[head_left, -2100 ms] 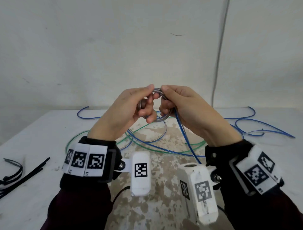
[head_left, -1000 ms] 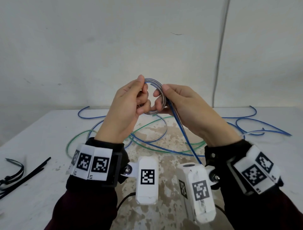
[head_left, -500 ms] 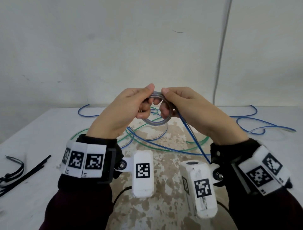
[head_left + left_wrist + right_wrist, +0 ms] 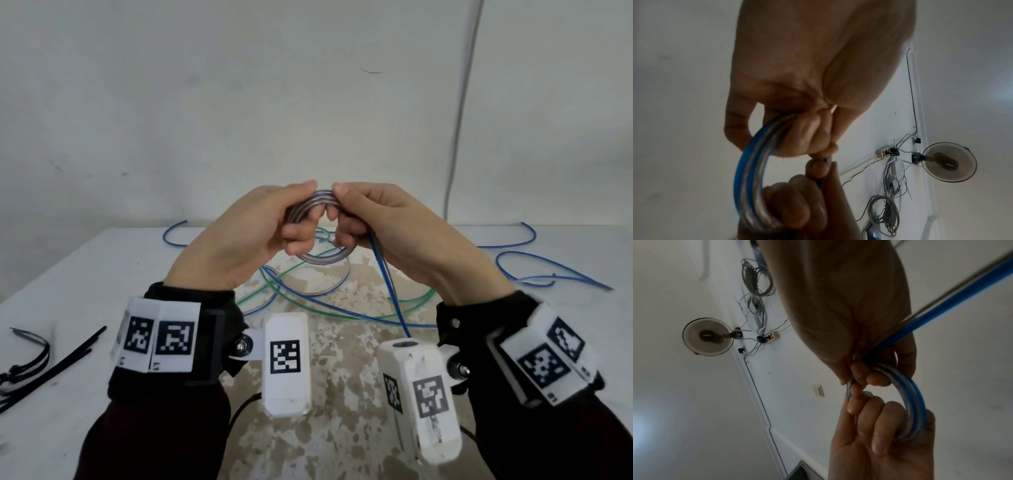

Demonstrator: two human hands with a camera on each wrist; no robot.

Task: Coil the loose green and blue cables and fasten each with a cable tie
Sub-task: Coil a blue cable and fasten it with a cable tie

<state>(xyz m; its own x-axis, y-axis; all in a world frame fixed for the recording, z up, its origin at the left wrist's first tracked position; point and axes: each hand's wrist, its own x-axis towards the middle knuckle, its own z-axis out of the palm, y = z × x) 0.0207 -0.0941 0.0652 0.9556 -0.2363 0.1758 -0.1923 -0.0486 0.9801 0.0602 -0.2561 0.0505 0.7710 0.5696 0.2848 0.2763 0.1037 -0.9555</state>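
Both hands meet above the middle of the table [image 4: 85, 267], the left hand [image 4: 239, 240] at nine o'clock of the coil [image 4: 322, 205] and the right hand [image 4: 404, 236] at three. Loose cable [image 4: 342, 308] sprawls on the table beneath them, trailing toward two o'clock. The cable ties [image 4: 41, 363] lie at eight o'clock by the table's left edge.

loose cable loops [image 4: 342, 301] clutter the table [image 4: 85, 274] centre; black cable ties [image 4: 51, 363] lie left.
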